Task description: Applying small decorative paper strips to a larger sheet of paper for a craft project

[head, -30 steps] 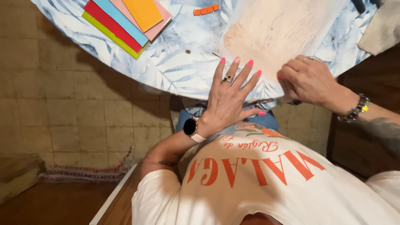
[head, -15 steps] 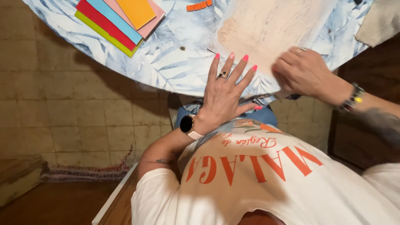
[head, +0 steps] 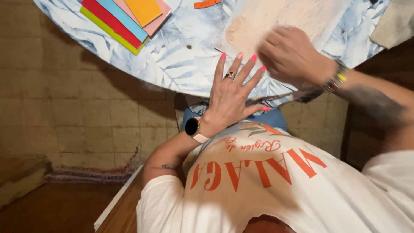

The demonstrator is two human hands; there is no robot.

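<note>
On the round leaf-patterned table (head: 172,64), left hand (head: 230,97) lies flat at the near edge, fingers (head: 241,69) spread, tips touching the pale sheet (head: 280,19); right hand (head: 293,54) rests curled on that sheet, blurred, grip unclear; coloured paper stack (head: 125,19) well left.

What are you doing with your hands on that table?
A person sits at a round table with a blue leafy cover. The left hand lies flat near the table's edge, fingers spread. The right hand rests, blurred, on a pale sheet of paper. A stack of coloured sheets lies further off, with a small orange piece beside it.
</note>
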